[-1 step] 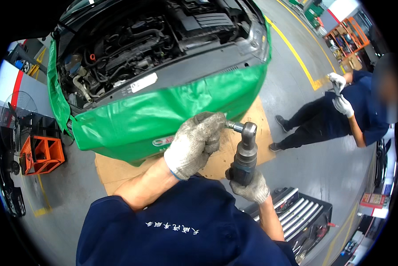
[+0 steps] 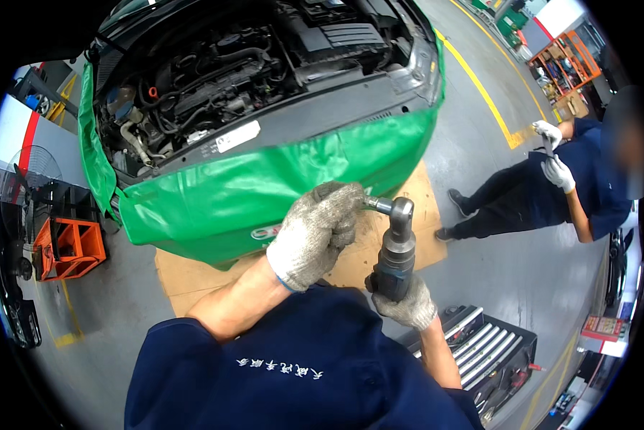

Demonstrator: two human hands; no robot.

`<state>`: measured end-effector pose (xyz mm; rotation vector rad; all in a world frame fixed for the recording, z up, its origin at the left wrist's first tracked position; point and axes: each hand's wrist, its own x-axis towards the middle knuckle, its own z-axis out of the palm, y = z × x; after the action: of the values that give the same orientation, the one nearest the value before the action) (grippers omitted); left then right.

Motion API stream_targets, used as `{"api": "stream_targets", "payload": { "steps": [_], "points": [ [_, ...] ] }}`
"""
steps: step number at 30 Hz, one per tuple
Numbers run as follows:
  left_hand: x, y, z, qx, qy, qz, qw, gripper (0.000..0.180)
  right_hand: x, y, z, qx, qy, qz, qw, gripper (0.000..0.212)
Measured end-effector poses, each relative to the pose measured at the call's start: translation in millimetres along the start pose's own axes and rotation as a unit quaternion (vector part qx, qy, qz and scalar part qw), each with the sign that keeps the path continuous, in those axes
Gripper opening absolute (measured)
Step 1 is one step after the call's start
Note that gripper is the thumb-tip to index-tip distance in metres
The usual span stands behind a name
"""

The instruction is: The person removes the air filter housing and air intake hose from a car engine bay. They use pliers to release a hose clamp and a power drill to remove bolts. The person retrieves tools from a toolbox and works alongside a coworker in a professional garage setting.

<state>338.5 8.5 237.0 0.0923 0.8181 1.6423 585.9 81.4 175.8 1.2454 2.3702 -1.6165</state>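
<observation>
My right hand (image 2: 410,308), in a grey-white knit glove, is wrapped round the dark grip of a power ratchet (image 2: 398,249), which stands roughly upright with its metal head at the top. From that head a short shiny socket piece (image 2: 376,203) points left. The gloved fingers of my left hand (image 2: 313,233) close round the far end of this piece and hide its tip. Both hands are in front of a car whose front is draped in a green cover (image 2: 279,183). Beyond the cover lies the exposed engine bay (image 2: 221,79).
Brown cardboard (image 2: 186,276) lies on the floor beneath the car's front. A tool cart (image 2: 494,344) with several drawers stands at lower right. On the right, a co-worker (image 2: 566,175) in white gloves holds a small object. An orange cart (image 2: 69,247) is at left.
</observation>
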Motion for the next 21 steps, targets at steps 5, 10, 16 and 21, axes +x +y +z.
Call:
{"api": "stream_targets", "payload": {
  "steps": [5, 10, 16, 21],
  "points": [
    [50.6, 41.5, -48.8, -0.011, 0.014, 0.052, 0.998, 0.025, 79.7, -42.2, -6.6, 0.093, -0.072, -0.047, 0.992, 0.055],
    [107.6, 87.2, -83.0, -0.213, 0.01, 0.059, 0.975, 0.039, 147.7, -64.5, -39.0, 0.321, -0.195, -0.03, 0.926, 0.069],
    [151.4, 104.1, -89.6, -0.085, 0.119, 0.196, 0.97, 0.034, 248.6, -55.6, -94.7, 0.307, -0.303, 0.003, 0.902, 0.07],
    [194.4, 98.8, -55.3, -0.096, 0.189, 0.237, 0.948, 0.039, 328.6, -65.5, -154.2, 0.215, -0.415, -0.012, 0.884, 0.056]
  ]
}}
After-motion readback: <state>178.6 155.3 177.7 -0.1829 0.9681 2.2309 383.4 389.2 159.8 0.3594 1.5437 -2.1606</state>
